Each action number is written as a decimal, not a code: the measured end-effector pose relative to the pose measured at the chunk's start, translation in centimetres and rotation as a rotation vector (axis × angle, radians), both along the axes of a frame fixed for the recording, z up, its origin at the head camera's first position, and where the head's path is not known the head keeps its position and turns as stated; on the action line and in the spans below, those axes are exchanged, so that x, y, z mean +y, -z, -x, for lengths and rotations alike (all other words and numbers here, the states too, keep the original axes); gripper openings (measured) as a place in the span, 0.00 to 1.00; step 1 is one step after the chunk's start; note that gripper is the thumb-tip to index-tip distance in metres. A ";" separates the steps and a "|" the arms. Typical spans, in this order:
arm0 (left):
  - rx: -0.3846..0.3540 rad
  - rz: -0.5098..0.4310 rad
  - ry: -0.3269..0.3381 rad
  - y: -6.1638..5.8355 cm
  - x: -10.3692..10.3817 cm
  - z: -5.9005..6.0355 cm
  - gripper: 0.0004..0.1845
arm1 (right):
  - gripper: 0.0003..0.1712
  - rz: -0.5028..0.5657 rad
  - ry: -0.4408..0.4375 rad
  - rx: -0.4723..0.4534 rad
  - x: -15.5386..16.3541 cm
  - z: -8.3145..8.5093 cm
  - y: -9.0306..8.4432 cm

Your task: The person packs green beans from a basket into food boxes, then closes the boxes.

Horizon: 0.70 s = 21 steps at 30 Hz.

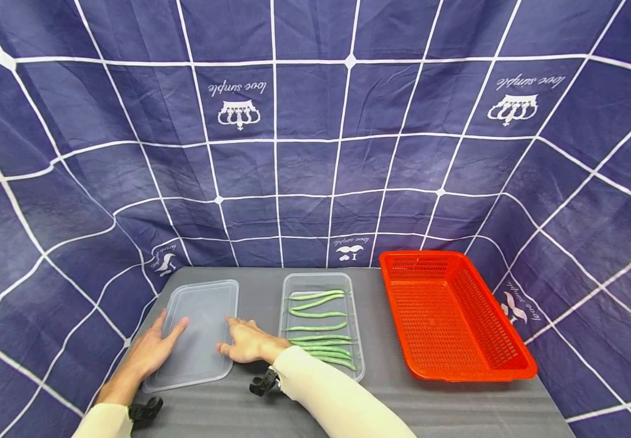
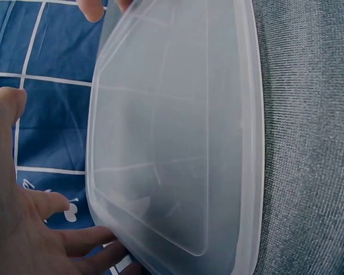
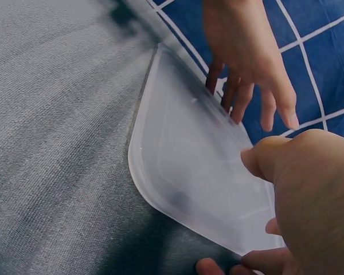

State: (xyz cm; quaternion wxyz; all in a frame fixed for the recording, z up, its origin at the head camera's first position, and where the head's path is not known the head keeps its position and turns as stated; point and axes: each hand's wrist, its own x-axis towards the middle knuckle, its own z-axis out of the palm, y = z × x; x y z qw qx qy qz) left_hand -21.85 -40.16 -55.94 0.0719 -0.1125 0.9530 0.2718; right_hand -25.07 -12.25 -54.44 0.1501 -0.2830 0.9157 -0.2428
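The backdrop cloth (image 1: 315, 152) reads "love simple".

Both hands sit at the clear plastic lid (image 1: 197, 331), the left hand (image 1: 154, 347) on its outer edge by the counter's (image 1: 458, 407) left rim, the right hand (image 1: 247, 342) on its inner edge. Just right of it the clear container of green beans (image 1: 321, 325) blocks sideways passage. Beyond a narrow bare strip stands the red basket (image 1: 452, 316). The near counter strip lies open; the blue cloth backdrop (image 1: 315, 152) closes in behind.

Both hands (image 3: 249, 63) at translucent lid (image 3: 189, 172)
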 end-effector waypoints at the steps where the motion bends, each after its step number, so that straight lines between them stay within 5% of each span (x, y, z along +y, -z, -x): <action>1: 0.001 0.004 0.003 0.0 0.0 0.0 0.60 | 0.45 0.004 0.000 0.002 0.0 0.0 0.1; 21: 0.023 -0.008 -0.032 -0.5 0.8 0.1 0.65 | 0.45 0.195 0.062 -0.121 0.2 0.4 -0.3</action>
